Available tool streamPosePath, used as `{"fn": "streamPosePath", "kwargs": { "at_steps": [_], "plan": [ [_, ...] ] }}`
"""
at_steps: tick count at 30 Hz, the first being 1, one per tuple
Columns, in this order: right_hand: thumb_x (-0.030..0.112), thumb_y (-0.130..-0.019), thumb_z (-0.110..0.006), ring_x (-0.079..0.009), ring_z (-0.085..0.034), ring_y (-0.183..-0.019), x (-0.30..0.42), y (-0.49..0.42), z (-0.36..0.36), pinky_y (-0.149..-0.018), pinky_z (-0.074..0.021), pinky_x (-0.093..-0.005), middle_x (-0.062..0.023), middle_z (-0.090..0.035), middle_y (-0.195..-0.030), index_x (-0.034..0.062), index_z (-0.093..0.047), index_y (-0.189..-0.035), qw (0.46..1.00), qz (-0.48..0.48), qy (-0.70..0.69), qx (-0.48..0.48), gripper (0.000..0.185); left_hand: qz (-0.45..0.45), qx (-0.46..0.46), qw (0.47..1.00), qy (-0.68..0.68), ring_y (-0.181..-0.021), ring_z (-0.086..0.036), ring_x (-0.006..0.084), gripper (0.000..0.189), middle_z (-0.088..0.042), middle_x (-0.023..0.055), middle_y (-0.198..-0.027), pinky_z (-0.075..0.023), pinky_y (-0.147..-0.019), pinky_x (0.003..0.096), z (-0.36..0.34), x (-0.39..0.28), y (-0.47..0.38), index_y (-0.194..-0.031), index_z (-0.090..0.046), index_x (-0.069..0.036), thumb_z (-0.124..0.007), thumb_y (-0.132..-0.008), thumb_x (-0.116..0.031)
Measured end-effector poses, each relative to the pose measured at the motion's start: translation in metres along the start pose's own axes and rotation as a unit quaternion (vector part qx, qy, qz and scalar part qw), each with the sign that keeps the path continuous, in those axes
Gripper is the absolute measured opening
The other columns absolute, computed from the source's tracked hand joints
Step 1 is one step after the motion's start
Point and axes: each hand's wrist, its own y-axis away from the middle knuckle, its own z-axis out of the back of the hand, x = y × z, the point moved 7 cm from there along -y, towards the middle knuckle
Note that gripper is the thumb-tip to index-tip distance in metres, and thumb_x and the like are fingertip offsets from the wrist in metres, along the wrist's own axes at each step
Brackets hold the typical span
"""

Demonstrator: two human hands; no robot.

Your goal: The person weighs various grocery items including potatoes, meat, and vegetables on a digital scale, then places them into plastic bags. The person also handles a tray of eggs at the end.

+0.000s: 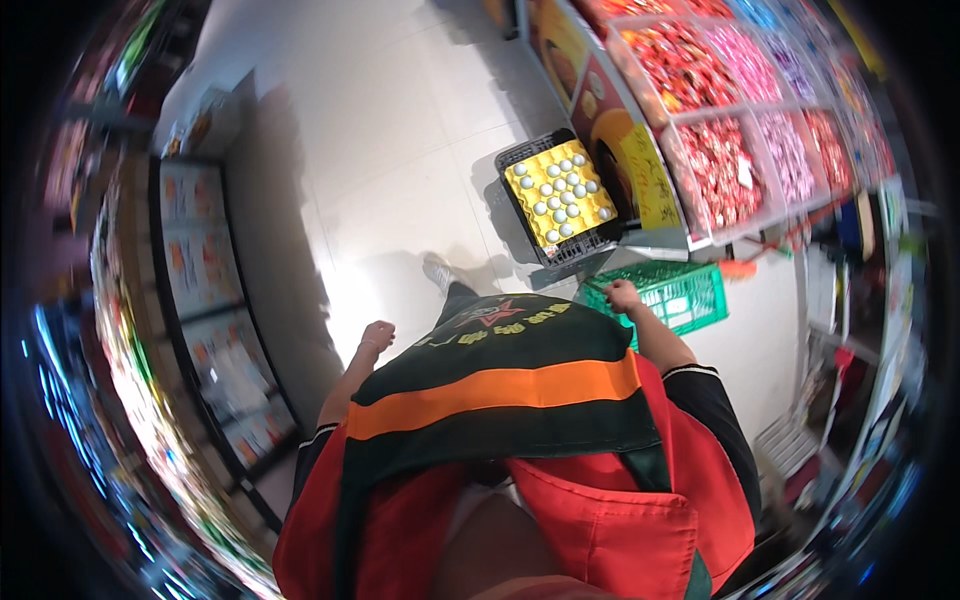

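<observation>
My left hand (379, 336) hangs at my side over the floor, its fingers curled in and nothing visible in them. On the other side, my right hand (621, 297) is loosely closed and overlaps the near-left part of a green plastic crate (686, 300). Whether it grips the crate or only passes above it cannot be told. Ahead of that crate, a black plastic crate (581, 253) stands on the floor. A yellow egg tray (534, 217) sits in it, with several pale eggs (568, 193) spread among unfilled cups.
To the right, clear bins of wrapped candies (720, 176) top a display stand (600, 112) bearing a yellow handwritten sign (651, 176). A dark-framed cabinet or freezer (199, 300) runs along the left. Pale floor tiles (390, 112) stretch ahead, past my shoe (439, 271). A dark apron (495, 337) covers my front.
</observation>
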Motion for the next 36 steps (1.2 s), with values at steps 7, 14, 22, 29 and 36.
{"fn": "streamPosePath", "kwargs": {
  "at_steps": [7,14,22,29,36],
  "plan": [
    [0.022,-0.085,-0.057,-0.0167,-0.057,-0.057,-0.040,0.013,-0.042,-0.049,-0.0462,-0.0319,-0.0075,-0.062,-0.073,0.0041,-0.060,-0.091,0.928,-0.107,-0.287,-0.212,0.019,-0.135,0.113,0.966,-0.191,-0.069,-0.063,0.0160,0.021,-0.066,0.0095,-0.079,-0.0518,-0.064,0.0290,0.043,-0.268,-0.179,-0.095,-0.063,-0.002,-0.059,-0.086,-0.021],
    [0.017,-0.086,-0.056,-0.0101,-0.047,-0.052,0.031,0.023,-0.188,-0.046,-0.0422,-0.0262,-0.0028,-0.057,-0.073,0.0072,-0.057,-0.094,0.766,-0.176,-0.574,-0.230,0.013,-0.312,0.230,0.833,-0.394,-0.064,-0.059,0.0136,0.013,-0.065,0.0061,-0.075,-0.0502,-0.061,0.0285,0.040,-0.511,-0.306,-0.089,-0.064,-0.005,-0.053,-0.084,-0.009],
    [0.026,-0.088,-0.057,-0.0113,-0.052,-0.059,0.075,-0.058,-0.203,-0.052,-0.0458,-0.0273,-0.0029,-0.061,-0.077,0.0071,-0.059,-0.091,0.811,-0.161,-0.508,-0.243,0.019,-0.303,0.102,0.806,-0.498,-0.075,-0.063,0.0201,0.027,-0.068,0.0091,-0.082,-0.0512,-0.071,0.0345,-0.069,-0.602,-0.426,-0.096,-0.067,-0.003,-0.056,-0.086,-0.025],
    [0.025,-0.087,-0.058,-0.0158,-0.061,-0.080,0.042,-0.163,-0.163,-0.073,-0.0481,-0.0293,-0.0080,-0.066,-0.087,-0.0013,-0.062,-0.100,0.760,-0.098,-0.527,-0.366,0.030,-0.368,0.293,0.779,-0.415,-0.100,-0.063,0.0241,0.049,-0.066,0.0168,-0.108,-0.0480,-0.088,0.0329,-0.286,-0.514,-0.402,-0.125,-0.054,-0.003,-0.067,-0.083,-0.027],
    [0.036,-0.090,-0.060,-0.0264,-0.053,-0.119,0.026,-0.231,-0.140,-0.097,-0.0411,-0.0337,-0.0193,-0.055,-0.130,-0.0011,-0.040,-0.137,0.725,-0.042,-0.557,-0.404,0.063,-0.375,0.332,0.777,-0.380,-0.117,-0.055,0.0318,0.069,-0.055,0.0231,-0.128,-0.0430,-0.098,0.0349,-0.387,-0.477,-0.400,-0.140,-0.037,-0.002,-0.065,-0.085,-0.033]
  ]
}}
